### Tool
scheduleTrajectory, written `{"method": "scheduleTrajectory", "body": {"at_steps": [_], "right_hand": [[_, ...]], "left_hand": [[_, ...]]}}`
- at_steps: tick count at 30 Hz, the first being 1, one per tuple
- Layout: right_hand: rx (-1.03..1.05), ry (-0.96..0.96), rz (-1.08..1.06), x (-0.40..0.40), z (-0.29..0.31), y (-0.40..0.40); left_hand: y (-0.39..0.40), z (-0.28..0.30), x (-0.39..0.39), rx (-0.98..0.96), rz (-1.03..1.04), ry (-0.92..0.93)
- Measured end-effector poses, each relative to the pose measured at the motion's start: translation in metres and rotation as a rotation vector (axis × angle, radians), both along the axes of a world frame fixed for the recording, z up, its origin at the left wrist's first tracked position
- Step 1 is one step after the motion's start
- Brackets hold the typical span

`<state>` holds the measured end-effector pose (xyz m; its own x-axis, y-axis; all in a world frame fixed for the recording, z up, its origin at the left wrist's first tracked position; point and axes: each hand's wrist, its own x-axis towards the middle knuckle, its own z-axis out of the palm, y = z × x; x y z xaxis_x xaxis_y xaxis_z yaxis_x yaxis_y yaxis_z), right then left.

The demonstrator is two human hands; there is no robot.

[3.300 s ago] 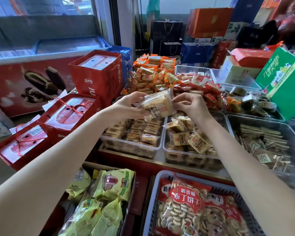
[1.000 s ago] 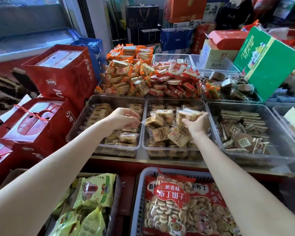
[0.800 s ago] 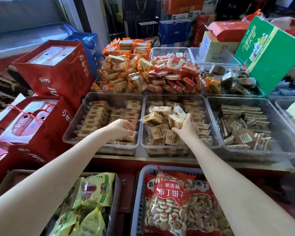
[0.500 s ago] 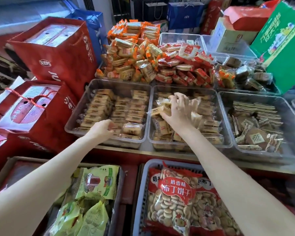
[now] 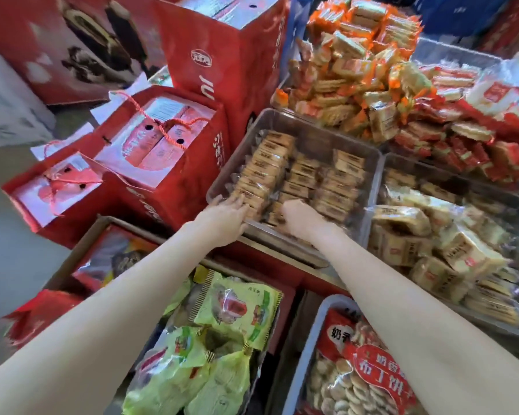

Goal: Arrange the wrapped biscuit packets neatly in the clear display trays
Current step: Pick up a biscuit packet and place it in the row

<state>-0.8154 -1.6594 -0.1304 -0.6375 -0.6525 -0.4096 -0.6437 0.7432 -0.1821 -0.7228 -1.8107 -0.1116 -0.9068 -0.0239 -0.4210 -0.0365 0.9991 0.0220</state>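
Left hand sits at the near-left corner of the left clear tray, fingers extended and lightly spread, tips touching the front packets of the left row; no clear pinch visible; right hand is just beside it at the near edge of the same tray, knuckles up, fingers curled down into the middle rows; fingertips hidden, so cannot tell whether it grips a packet or only presses on them; both forearms reach in from the bottom of the view.

Wrapped biscuit packets in that tray stand on edge in three tidy rows, packed close, far end of the tray still bare; second clear tray touches it on the right, its biscuit packets heaped loose and tilted, not in rows.

Behind the trays: pile of orange-wrapped wafers; red-wrapped snacks to its right.

Left of the trays: red gift boxes with cord handles, one tall red box behind them.

Near side, below the tabletop edge: green snack bags in a carton; grey basket holding a red bag of round biscuits.

Frame is motion-blurred; small print unreadable.
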Motion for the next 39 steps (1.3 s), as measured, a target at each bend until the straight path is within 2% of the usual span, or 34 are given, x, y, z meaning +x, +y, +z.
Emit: {"method": "scheduleTrajectory", "body": {"at_steps": [5,12,15,21,26,29,33,36,39], "right_hand": [[0.134,0.068,0.128,-0.006,-0.012,-0.025],[0.32,0.208,0.148,-0.007,-0.031,-0.033],[0.247,0.201,0.113,-0.006,-0.033,-0.031],[0.029,0.018,0.001,-0.016,-0.015,0.0],[-0.319,-0.161,-0.161,-0.014,-0.001,0.028],[-0.554,-0.218,-0.305,-0.014,0.008,0.042],[-0.763,-0.263,-0.458,-0.014,0.035,0.056],[-0.847,-0.344,-0.459,-0.012,0.057,0.064],[-0.918,-0.387,-0.465,-0.011,0.074,0.07]], "left_hand": [[-0.001,-0.001,-0.009,-0.028,-0.089,-0.037],[-0.002,0.0,-0.021,-0.092,-0.1,-0.148],[-0.005,0.001,-0.023,-0.098,-0.092,-0.168],[0.0,0.004,-0.03,-0.088,-0.069,-0.251],[0.007,0.012,-0.033,-0.068,-0.035,-0.277],[0.004,0.015,-0.03,0.101,0.088,-0.18],[0.007,0.034,-0.025,0.495,0.239,0.049],[0.016,0.059,-0.03,0.908,0.426,0.275],[0.035,0.083,-0.032,1.2,0.447,0.383]]}}
